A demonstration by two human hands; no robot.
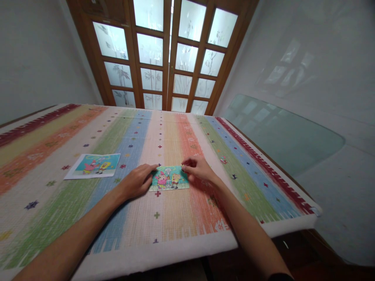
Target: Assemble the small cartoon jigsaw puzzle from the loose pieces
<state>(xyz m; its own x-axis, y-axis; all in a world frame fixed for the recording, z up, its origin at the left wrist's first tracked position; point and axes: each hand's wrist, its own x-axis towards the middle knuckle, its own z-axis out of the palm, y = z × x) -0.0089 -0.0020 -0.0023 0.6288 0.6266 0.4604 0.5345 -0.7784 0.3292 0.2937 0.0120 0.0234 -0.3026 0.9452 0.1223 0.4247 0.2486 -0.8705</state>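
A small jigsaw puzzle with cartoon figures on a teal ground lies flat in front of me, its pieces fitted together. My left hand rests at its left side, forefinger stretched to the top left corner and thumb near the left edge. At the top right corner, my right hand has thumb and forefinger pinched together; a tiny pale bit shows at the fingertips, too small to name. Left of the puzzle is a printed picture with similar cartoon figures. A small colourful piece lies to the right of my right hand.
A striped, patterned tablecloth covers the table, its white border hanging over the front edge. Wooden doors with frosted panes stand beyond the far edge. A pale wall with a greenish glassy panel is on the right.
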